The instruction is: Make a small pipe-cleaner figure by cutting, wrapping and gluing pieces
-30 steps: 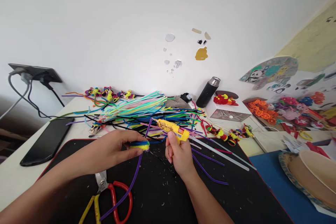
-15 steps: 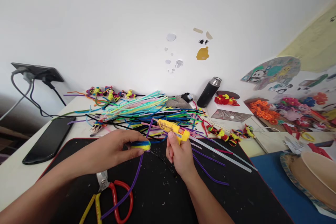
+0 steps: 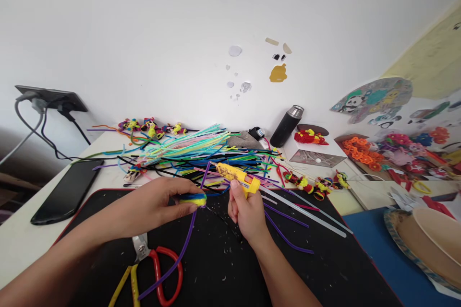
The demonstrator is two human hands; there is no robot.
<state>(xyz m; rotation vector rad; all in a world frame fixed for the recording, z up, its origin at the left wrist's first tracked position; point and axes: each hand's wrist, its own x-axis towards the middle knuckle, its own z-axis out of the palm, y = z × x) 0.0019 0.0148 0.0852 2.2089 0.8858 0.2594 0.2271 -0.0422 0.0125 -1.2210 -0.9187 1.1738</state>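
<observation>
The left hand (image 3: 169, 201) and right hand (image 3: 248, 211) are showing bare; the left forearm (image 3: 86, 237) and right forearm (image 3: 279, 266) are showing bare too, looking slim and widening toward the near side.

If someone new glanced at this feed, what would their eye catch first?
Most likely the bright yellow glue gun held in the right hand, near the middle of the view. Just behind it spreads a big heap of many-coloured pipe cleaners. At lower left, scissors with a red handle loop stand out against the black mat.
</observation>
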